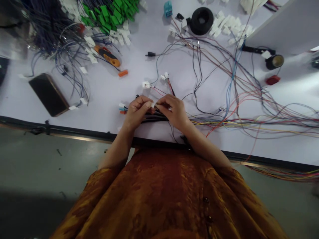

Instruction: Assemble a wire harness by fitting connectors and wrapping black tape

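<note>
My left hand [138, 111] is closed in a pinch on a small white connector [153, 105], partly hidden by the fingertips. Right beside it, my right hand [174, 111] pinches what looks like a thin wire, its end close against the connector. A bundle of dark wires [156, 118] runs beneath both hands along the table's near side. Left of my left hand lie blue, white and orange connectors [122, 112]. Just beyond the hands, a white plug [146, 85] with thin wires rests on the table.
A phone [50, 94] and an orange-black cutter [107, 56] lie to the left. Green connectors [112, 15] are heaped at the back beside bundled wires. A black tape roll [201, 20] and a teal connector [168, 9] sit behind. Long coloured wires [249, 121] spread rightward, some over the edge.
</note>
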Motion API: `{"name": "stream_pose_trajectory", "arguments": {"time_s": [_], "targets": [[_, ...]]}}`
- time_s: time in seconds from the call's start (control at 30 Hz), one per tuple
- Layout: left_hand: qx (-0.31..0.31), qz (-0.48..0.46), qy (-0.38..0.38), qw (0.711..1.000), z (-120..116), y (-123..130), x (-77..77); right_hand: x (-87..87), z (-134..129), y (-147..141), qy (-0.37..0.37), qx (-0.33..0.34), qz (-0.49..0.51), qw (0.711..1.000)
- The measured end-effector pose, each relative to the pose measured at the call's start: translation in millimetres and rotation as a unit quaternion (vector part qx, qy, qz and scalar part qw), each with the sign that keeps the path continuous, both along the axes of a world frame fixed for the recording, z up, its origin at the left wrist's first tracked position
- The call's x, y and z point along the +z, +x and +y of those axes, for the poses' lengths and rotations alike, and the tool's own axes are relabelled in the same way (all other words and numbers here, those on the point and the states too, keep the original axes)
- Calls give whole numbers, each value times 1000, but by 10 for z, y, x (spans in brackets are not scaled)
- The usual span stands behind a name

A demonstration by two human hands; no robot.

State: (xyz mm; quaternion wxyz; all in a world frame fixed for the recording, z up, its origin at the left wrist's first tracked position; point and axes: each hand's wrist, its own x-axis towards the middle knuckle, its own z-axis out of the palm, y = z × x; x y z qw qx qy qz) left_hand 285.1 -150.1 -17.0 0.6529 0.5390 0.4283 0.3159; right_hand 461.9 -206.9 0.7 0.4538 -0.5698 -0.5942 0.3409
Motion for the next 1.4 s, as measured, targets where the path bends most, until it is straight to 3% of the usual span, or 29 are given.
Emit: {"name": "stream_pose_trajectory", "arguments": {"time_s": [0.13, 0.3, 0.5, 0.57, 0.73, 0.93, 1.2, 1.4], "targets": [[-10, -16, 6, 1000, -6, 11, -24, -37, 0, 33, 14, -1, 6, 1000], [-31, 29, 26, 999, -14, 17, 10, -98, 2, 11, 10, -5, -7, 1000], [44, 26, 76, 996, -13, -10, 88, -86, 17, 47, 13, 36, -12, 999], [60, -11, 39, 997, -21, -4, 90, -69, 19, 41, 23, 32, -49, 998], [67, -143, -166, 973, -94, 107, 48, -83, 33, -23, 35, 24, -189, 981], [159, -180, -275, 931, -140, 237, 78, -119, -29, 39, 3, 17, -281, 960], [203, -221, -235, 925, -151, 302, -107, -178, -312, 279, 12, -39, -325, 945], [195, -217, -166, 942, -112, 285, -198, -87, -899, 570, -27, -122, -319, 939]]}}
